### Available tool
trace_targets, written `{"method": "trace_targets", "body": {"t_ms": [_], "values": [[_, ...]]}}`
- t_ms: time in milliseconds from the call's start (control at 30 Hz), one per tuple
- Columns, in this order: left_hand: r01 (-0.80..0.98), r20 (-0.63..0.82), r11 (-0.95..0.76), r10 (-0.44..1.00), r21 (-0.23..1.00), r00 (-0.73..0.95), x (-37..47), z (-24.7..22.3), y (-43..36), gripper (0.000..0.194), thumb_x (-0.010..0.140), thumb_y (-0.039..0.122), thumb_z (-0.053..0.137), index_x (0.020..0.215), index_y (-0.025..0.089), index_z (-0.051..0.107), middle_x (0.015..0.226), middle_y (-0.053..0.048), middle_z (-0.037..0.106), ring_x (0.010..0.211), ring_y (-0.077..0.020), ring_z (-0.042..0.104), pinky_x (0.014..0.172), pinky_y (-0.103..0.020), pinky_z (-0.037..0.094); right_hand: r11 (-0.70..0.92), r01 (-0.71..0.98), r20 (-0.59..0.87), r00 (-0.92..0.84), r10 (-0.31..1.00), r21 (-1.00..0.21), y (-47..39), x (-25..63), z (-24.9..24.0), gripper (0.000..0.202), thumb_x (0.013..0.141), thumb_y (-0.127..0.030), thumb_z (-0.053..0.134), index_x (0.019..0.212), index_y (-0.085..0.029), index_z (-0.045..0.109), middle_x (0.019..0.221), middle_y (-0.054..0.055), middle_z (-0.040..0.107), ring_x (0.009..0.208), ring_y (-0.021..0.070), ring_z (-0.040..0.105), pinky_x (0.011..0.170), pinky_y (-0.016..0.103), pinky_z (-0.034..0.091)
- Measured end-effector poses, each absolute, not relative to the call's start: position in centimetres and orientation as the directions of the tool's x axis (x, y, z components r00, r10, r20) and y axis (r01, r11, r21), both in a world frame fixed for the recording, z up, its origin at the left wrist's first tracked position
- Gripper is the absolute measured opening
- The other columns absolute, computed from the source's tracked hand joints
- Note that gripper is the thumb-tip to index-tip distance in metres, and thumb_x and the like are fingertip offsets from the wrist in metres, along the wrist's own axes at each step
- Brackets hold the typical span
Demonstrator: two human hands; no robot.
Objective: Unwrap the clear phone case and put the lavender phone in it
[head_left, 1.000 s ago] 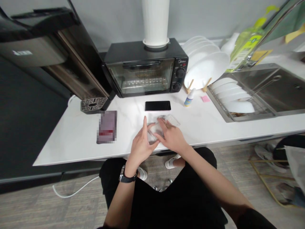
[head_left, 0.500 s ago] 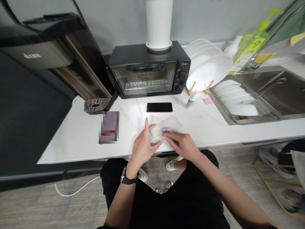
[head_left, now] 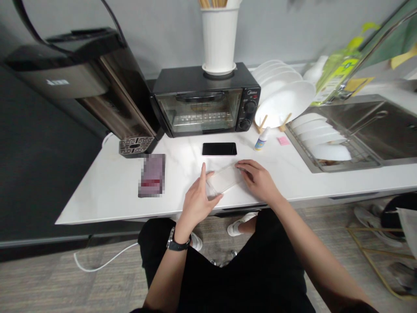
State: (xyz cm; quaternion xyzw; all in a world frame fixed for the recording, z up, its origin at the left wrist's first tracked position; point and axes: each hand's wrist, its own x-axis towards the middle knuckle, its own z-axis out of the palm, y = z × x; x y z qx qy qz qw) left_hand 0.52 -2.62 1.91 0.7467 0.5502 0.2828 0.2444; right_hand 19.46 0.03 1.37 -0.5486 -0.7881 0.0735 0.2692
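A clear phone case (head_left: 224, 180) lies on the white counter (head_left: 107, 191) near its front edge. My left hand (head_left: 198, 200) grips the case's near-left end, thumb below and index finger up along the side. My right hand (head_left: 259, 180) holds the case's far-right end with fingers curled on it. A black phone (head_left: 219, 149) lies flat on the counter just behind the case, apart from both hands. A watch sits on my left wrist.
A black toaster oven (head_left: 203, 104) with a white holder (head_left: 219, 39) on top stands behind. A dark packet (head_left: 152, 175) lies left. A small bottle (head_left: 261, 139), pink note (head_left: 283, 141), plate rack (head_left: 282, 93) and sink with dishes (head_left: 321, 139) are right. A dispenser (head_left: 84, 82) stands left.
My right hand slid from the middle of the case to its far-right end. My left hand kept its hold. The camera view tilted up slightly.
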Motion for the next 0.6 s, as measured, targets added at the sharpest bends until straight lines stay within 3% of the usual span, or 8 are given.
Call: {"method": "trace_targets", "body": {"t_ms": [100, 200, 467, 600], "values": [[0.68, 0.152, -0.269, 0.962, 0.682, 0.229, 0.5, 1.8, -2.6, 0.078, 0.063, 0.026, 0.048, 0.116, 0.03, -0.008, 0.117, 0.004, 0.034, 0.107, -0.0152, 0.032, 0.089, -0.032, 0.03, 0.39, 0.853, 0.335, -0.275, 0.901, -0.347, -1.0, 19.8, 1.4, 0.035, 0.075, -0.024, 0.029, 0.109, -0.029, 0.031, 0.114, -0.003, 0.036, 0.11, 0.0181, 0.023, 0.089, 0.044, 0.026], [0.669, 0.143, -0.267, 0.961, 0.694, 0.236, 0.6, 1.9, -2.7, 0.077, 0.064, 0.027, 0.047, 0.117, 0.03, -0.009, 0.118, 0.004, 0.033, 0.107, -0.016, 0.031, 0.089, -0.033, 0.029, 0.396, 0.85, 0.314, -0.293, 0.903, -0.346, -1.5, 18.7, 1.3, 0.041, 0.075, -0.025, 0.028, 0.115, -0.026, 0.021, 0.121, -0.003, 0.025, 0.112, 0.0167, 0.016, 0.092, 0.043, 0.022], [0.662, 0.16, -0.293, 0.954, 0.69, 0.255, 0.7, 1.8, -3.0, 0.076, 0.064, 0.019, 0.044, 0.118, 0.023, -0.009, 0.121, -0.001, 0.027, 0.108, -0.0179, 0.029, 0.089, -0.036, 0.03, 0.543, 0.746, 0.288, -0.461, 0.839, -0.387, -3.8, 13.0, 1.8, 0.043, 0.075, -0.023, 0.028, 0.117, -0.023, 0.018, 0.121, -0.004, 0.025, 0.11, 0.0129, 0.022, 0.095, 0.032, 0.024], [0.657, 0.161, -0.292, 0.954, 0.695, 0.253, 0.7, 1.8, -3.0, 0.078, 0.064, 0.023, 0.046, 0.117, 0.025, -0.01, 0.12, -0.001, 0.03, 0.107, -0.0193, 0.03, 0.089, -0.037, 0.029, 0.518, 0.762, 0.255, -0.451, 0.855, -0.388, -5.2, 15.3, 1.8, 0.042, 0.075, -0.027, 0.029, 0.116, -0.027, 0.019, 0.119, -0.004, 0.027, 0.11, 0.0119, 0.021, 0.095, 0.031, 0.024]]}}
